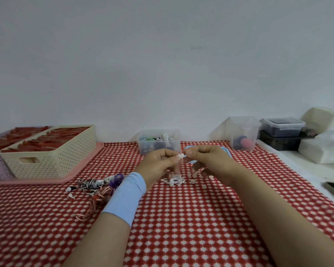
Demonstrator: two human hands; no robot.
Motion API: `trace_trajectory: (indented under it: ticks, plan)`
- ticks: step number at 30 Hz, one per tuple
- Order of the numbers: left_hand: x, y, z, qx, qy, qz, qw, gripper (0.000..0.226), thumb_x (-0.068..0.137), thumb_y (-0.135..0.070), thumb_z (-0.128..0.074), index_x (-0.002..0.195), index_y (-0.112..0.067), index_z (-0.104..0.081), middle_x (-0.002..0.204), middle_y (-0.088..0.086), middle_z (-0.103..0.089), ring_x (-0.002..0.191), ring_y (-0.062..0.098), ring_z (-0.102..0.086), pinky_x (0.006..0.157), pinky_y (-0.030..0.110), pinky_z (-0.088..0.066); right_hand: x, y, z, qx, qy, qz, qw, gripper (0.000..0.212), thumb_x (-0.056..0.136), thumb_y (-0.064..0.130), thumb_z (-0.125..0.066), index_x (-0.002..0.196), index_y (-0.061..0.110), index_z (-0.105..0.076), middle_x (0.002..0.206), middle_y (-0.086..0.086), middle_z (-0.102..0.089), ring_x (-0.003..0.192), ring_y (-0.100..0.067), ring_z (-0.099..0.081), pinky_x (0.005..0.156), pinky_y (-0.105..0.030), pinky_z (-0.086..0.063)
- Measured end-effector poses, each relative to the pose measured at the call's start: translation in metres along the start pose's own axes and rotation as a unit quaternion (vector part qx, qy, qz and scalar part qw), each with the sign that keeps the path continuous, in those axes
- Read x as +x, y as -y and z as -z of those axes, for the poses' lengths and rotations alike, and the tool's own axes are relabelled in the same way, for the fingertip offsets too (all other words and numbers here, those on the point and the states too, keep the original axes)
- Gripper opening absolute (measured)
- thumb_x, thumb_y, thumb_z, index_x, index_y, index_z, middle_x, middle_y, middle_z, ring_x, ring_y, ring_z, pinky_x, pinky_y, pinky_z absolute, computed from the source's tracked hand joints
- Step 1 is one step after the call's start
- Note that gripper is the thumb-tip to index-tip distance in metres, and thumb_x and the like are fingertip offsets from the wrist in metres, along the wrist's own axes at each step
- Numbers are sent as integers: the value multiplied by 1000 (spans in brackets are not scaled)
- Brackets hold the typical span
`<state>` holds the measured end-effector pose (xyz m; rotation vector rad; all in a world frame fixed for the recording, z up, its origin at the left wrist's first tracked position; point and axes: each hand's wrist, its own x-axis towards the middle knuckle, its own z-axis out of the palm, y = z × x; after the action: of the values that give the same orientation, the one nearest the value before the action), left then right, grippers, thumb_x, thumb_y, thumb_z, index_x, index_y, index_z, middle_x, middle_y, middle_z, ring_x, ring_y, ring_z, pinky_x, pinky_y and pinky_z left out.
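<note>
Pinching a white earbud (180, 155), left hand (158, 164) and right hand (207, 160) dangle its thin cord (179, 169).

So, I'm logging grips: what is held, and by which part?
A white earphone: the left hand pinches it by the bud, cord hanging down, and the right hand pinches the bud's tip.

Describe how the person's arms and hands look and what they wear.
Two bare hands, no gloves. The left hand has a wide light blue band round the wrist and lower forearm. The right hand and its arm are bare: no sleeve, watch or bracelet. No rings show.
</note>
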<state>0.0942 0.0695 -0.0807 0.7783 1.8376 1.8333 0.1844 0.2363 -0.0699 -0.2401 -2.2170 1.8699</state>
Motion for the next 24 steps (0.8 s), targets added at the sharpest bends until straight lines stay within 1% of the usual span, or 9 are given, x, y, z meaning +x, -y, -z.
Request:
trace_trajectory:
  ticks: [4,7,8,10,12,14,16,19,24]
  plan:
    - [0,-3,6,-4,-33,1,999,13,86,-3,-70,99,-2,-67,83,14,-67,64,18,-63,52,26,-54,2,-3,2,-85,-58,46,994,10,94,21,-70,91,16,-78,93,2,-78,57,-14,-65,48,-22,-45]
    - [-2,-6,9,16,-53,-13,998,21,85,-2,-72,105,0,-65,81,12,-68,63,18,-64,57,31,-60,7,-8,-3,-210,-47,80,973,11,91,17,-71,93,25,-80,89,13,-77,63,0,-65,69,-21,-53]
    - [-2,-7,12,18,-63,-22,998,24,86,-2,-71,108,-2,-64,83,12,-68,63,18,-64,59,32,-61,7,-8,-6,-259,-21,78,963,14,89,23,-73,100,28,-79,97,18,-75,70,6,-64,79,-21,-53]
    - [-3,-10,18,31,-77,-41,996,30,87,-1,-69,116,-10,-65,89,13,-69,65,18,-65,63,34,-61,6,-7,-14,-367,43,63,927,36,83,40,-76,119,35,-72,116,22,-68,87,7,-58,92,-23,-47]
    - [-5,-13,26,68,-81,-52,993,32,88,-3,-68,118,-16,-69,89,11,-69,66,14,-64,63,33,-61,7,-5,-24,-444,69,68,891,49,78,49,-79,124,39,-68,119,21,-66,97,0,-57,90,-26,-46]
    - [-7,-14,31,122,-78,-50,988,26,88,-6,-69,112,-14,-73,85,8,-70,64,10,-64,61,29,-61,11,-5,-32,-491,59,96,864,38,79,50,-78,115,42,-72,113,18,-70,96,-5,-60,85,-28,-51]
    - [-8,-13,35,173,-72,-39,981,22,86,-6,-71,107,-14,-73,86,8,-73,64,10,-66,61,28,-61,15,-5,-35,-522,44,102,846,26,82,50,-75,107,41,-75,103,15,-72,92,-7,-61,79,-30,-53]
    - [-6,-8,38,226,-70,-26,971,23,81,-6,-76,102,-15,-71,87,6,-73,68,16,-71,60,28,-59,17,-7,-35,-515,45,84,852,23,84,47,-74,105,38,-75,101,15,-72,91,-7,-63,78,-30,-54]
    - [-3,-5,40,259,-78,-39,962,23,81,-9,-77,101,-17,-68,77,4,-74,63,18,-71,61,30,-60,11,-2,-38,-514,67,72,852,50,83,52,-70,130,38,-63,118,15,-69,101,-7,-62,90,-30,-53]
